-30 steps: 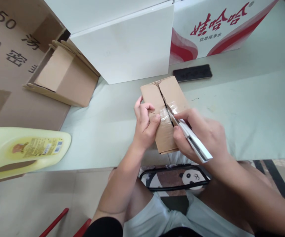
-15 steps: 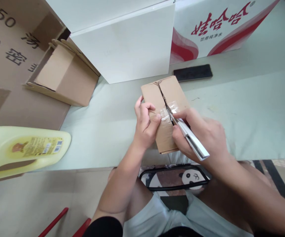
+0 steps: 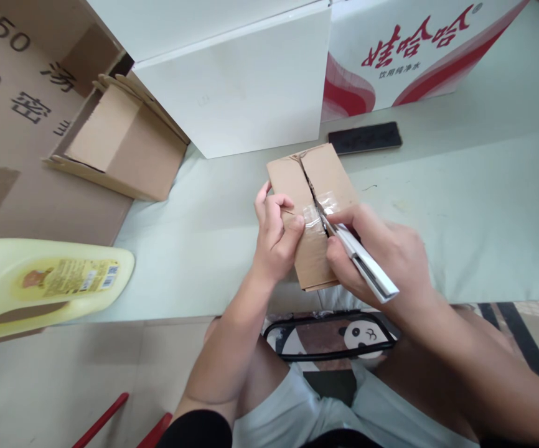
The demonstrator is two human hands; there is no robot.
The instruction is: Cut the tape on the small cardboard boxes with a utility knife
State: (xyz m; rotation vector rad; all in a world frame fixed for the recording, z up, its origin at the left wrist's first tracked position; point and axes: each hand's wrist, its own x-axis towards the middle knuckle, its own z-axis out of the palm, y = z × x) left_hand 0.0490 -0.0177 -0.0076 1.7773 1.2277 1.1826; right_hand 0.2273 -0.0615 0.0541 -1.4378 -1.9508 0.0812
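right hand grips the knife, blade up-left into the box seam; left hand clasps box.

Blade: the tip of the utility knife has crept slightly down the seam toward the person, a little further into the clear tape (a very small shift).
Handle end: a touch higher and further left than a second ago, after swinging left half a second ago.
Right hand: edged slightly up and in over the cardboard box with the knife.
Cut length: too fine to tell any growth.
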